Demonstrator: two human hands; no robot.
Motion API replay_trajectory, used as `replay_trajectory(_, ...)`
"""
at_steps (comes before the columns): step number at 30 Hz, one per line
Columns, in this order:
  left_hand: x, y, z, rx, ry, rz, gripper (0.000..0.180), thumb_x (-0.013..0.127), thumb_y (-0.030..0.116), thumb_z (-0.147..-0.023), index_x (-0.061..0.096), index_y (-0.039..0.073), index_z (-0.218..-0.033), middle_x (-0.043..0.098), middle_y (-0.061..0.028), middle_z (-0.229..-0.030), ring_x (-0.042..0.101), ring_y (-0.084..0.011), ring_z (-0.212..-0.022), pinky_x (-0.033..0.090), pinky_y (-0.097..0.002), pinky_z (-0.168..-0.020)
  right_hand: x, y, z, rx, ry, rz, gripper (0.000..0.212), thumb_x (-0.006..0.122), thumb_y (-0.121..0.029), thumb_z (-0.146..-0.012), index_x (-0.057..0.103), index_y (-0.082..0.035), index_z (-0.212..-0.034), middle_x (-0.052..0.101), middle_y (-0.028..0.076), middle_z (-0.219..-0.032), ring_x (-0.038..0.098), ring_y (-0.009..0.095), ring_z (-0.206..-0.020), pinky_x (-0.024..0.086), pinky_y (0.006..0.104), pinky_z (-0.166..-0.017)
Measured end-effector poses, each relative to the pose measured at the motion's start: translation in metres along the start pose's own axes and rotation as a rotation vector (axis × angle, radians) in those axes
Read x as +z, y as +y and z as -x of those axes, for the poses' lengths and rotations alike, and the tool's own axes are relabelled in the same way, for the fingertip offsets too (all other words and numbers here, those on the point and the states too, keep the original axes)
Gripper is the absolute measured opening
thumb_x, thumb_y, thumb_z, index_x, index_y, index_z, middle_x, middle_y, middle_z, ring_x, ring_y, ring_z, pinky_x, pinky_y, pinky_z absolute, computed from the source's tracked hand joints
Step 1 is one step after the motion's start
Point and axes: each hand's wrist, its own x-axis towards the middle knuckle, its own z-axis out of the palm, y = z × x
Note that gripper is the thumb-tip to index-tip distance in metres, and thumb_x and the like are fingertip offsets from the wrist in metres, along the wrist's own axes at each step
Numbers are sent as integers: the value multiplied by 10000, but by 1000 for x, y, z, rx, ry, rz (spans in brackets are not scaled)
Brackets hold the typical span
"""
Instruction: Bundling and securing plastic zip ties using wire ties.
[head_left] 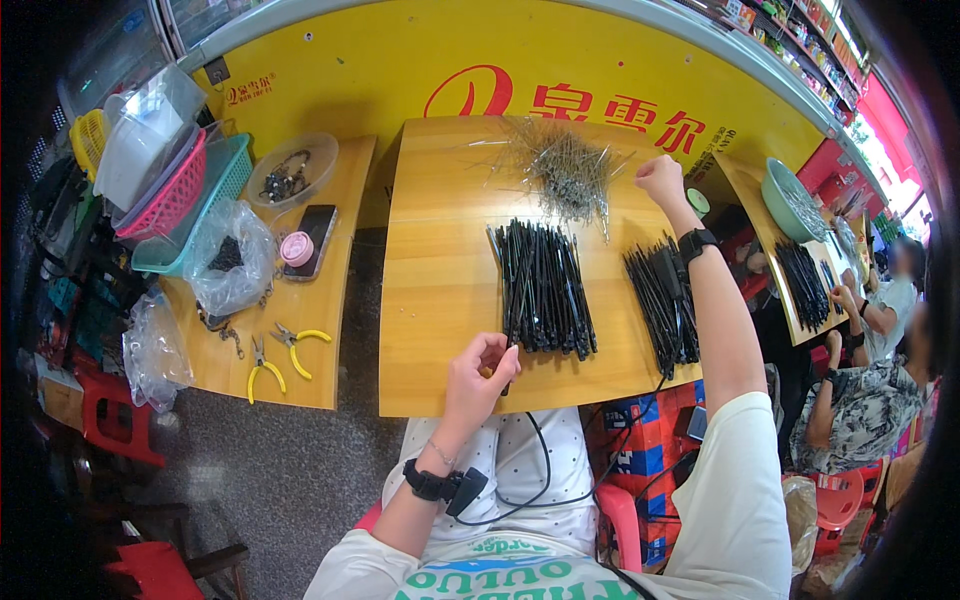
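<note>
Left hand (478,378) of a seated person pinches one slim black stick (508,388) between thumb and forefinger at the near left corner of a thick bundle of sticks (545,290); the right hand (658,180), clenched, hangs beside a heap of fine wires (575,175) at the far side of a wooden table (435,250), and whether it grips anything cannot be told; the bundle lies mid-table, its sticks dark, straight and glossy, packed roughly parallel with uneven ends and pale glints along their lengths; a second pile of black sticks (663,305) rests to the right, near the table's edge; the wires, silvery and hair-thin, splay into a tangle, denser and greyer toward the near side, single strands impossible to follow; fingers hide most of the pinched stick, and the right forearm (725,320) covers the second pile's right edge; on a side table to the left, two pairs of yellow-handled pliers (265,370) lie near a clear bag (235,290), its dark contents hard to make out; at the far right, co-workers (855,425) sit blurred and partly cut off by the dark rim.
</note>
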Motion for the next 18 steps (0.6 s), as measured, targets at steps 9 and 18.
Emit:
replay_trajectory(9, -3, 2, -1, -24, -18, -36, 88, 576, 86, -911, 530, 12, -895, 583, -9, -722, 547, -62, -640, 446, -199, -592, -17, -27, 8, 86, 169, 316, 106, 605, -58, -756, 639, -6, -842, 654, 216, -871, 650, 382, -822, 526, 456, -731)
replay_trajectory(18, 1, 2, -1, -7, -12, 22, 97, 578, 93, -917, 527, 12, -903, 590, -13, -730, 556, -68, -657, 457, -213, -610, -62, -37, 12, 154, -92, 10, 250, 666, -99, -778, 655, 26, -994, 676, 208, -928, 682, 289, -790, 546, 339, -708)
